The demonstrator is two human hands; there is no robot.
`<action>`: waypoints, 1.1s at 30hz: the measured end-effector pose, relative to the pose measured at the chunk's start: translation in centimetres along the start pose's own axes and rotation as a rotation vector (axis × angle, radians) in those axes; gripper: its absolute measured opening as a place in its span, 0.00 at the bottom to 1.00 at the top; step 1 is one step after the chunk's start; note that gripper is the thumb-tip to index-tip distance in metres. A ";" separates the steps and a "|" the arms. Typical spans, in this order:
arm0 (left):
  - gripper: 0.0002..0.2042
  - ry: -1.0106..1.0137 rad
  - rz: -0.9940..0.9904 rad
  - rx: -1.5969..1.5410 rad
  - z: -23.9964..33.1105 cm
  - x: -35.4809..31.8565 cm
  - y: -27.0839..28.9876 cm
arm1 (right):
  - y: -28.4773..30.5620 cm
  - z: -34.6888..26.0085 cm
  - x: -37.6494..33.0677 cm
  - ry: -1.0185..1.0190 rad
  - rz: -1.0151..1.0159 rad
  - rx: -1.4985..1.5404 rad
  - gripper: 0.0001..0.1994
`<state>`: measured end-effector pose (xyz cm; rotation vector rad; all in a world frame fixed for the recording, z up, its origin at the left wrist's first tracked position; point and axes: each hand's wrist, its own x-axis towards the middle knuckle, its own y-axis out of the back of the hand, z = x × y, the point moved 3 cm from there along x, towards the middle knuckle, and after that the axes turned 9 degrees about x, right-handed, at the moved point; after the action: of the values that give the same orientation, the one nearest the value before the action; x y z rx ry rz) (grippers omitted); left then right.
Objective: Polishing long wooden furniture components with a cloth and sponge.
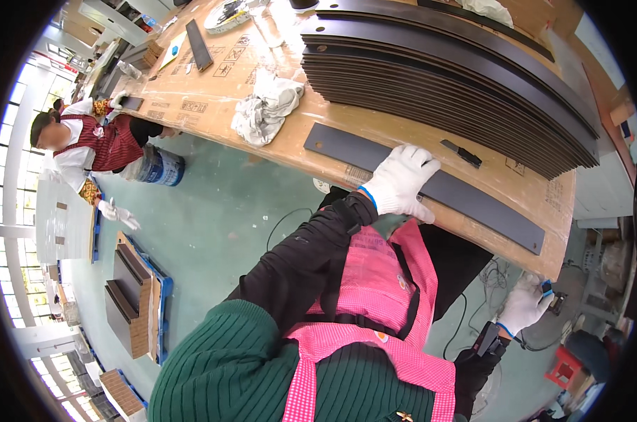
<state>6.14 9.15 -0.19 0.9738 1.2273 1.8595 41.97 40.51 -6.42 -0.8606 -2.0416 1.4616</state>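
A long dark grey board [477, 204] with a hole near its end lies along the near edge of the cardboard-covered table [213, 126]. My left hand [401, 181], in a white glove, grips it near the middle, fingers over the top and thumb at the near edge. Out past the table's right corner is my gloved right hand [524, 307], its fingers bent around a small blue and black thing [546, 287] too small to name. Just beyond the board lies a black utility knife [462, 153]. Behind it rises a tall stack of similar dark boards [431, 84].
A crumpled white cloth [266, 109] and a short dark strip [199, 46] lie farther left on the table. At the far left another person [97, 141] works beside a blue bucket [156, 165]. Stacked panels [132, 295] rest on a pallet; cables and a red stool [563, 367] stand right.
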 end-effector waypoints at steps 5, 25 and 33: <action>0.49 0.008 -0.018 -0.038 0.4 -0.3 0.0 | 0.1 0.2 -0.3 0.118 0.213 -0.062 0.20; 0.32 0.045 0.170 0.344 -2.5 -11.7 27.6 | -6.5 0.3 7.2 0.012 -0.134 -0.017 0.21; 0.34 0.294 0.262 0.382 -14.6 7.5 44.4 | -4.1 10.2 10.8 0.105 0.002 0.075 0.16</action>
<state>-16.41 -4.31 39.18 1.1338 1.7494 2.0686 26.63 40.81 -5.41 -0.8894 -1.8975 1.4530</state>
